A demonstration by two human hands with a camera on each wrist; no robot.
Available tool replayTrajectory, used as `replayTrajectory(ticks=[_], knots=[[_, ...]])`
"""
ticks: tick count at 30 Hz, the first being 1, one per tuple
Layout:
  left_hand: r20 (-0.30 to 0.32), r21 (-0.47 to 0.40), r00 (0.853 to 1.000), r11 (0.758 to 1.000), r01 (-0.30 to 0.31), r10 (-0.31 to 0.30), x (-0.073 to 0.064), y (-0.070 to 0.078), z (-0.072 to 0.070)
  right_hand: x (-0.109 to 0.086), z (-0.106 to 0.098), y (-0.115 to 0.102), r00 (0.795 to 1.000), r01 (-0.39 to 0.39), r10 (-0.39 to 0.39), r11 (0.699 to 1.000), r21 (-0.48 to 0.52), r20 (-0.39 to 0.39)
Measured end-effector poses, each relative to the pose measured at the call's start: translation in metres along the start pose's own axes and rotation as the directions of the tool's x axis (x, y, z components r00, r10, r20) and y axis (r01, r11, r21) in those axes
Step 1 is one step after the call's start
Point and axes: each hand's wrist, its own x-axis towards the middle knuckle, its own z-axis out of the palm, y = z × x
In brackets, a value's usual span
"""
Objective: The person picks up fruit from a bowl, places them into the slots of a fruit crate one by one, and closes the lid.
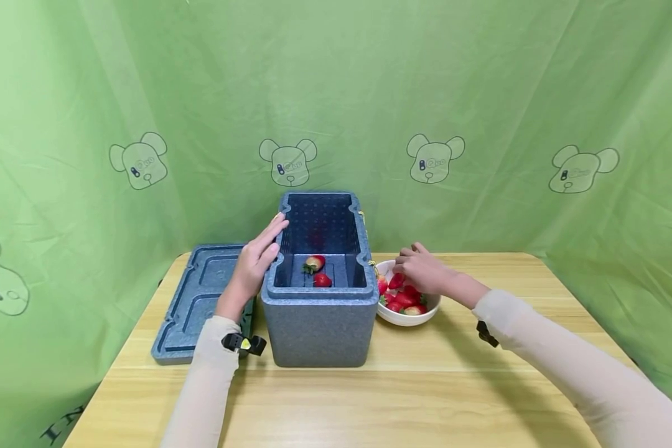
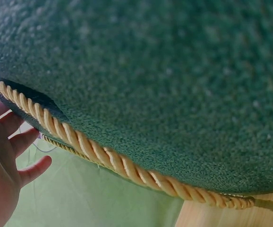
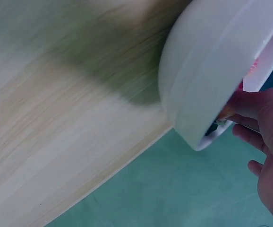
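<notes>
A speckled blue-grey box stands with its top uncovered, and two strawberries lie on its floor. My left hand rests on the box's left rim with straight fingers. Close by in the left wrist view, a twisted yellow rope runs along the box's side. To the right of the box is a white bowl of red strawberries. My right hand reaches into it with bent fingers. The bowl's wall partly hides those fingertips; I cannot tell if they grip a strawberry.
The box's lid lies flat on the wooden table, left of the box. Green cloth with printed bear heads hangs behind and at both sides. The bowl stands close against the box's right side.
</notes>
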Motion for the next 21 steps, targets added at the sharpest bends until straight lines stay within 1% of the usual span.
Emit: replayTrajectory(ticks=[5,13,21], knots=[[0.000,-0.002,1.000,1.000,0.000,0.000,0.000,0.001,0.000,0.000,-0.010,0.000,0.999,-0.052,0.053,0.994,0.092,-0.004],[-0.003,0.001,1.000,1.000,-0.003,0.003,0.000,0.000,0.000,-0.001,-0.025,0.000,0.988,-0.149,0.156,0.967,0.209,-0.018],[-0.004,-0.004,1.000,1.000,-0.004,0.004,0.000,0.002,0.000,-0.006,-0.029,0.006,0.971,-0.184,0.220,0.939,0.291,-0.097]])
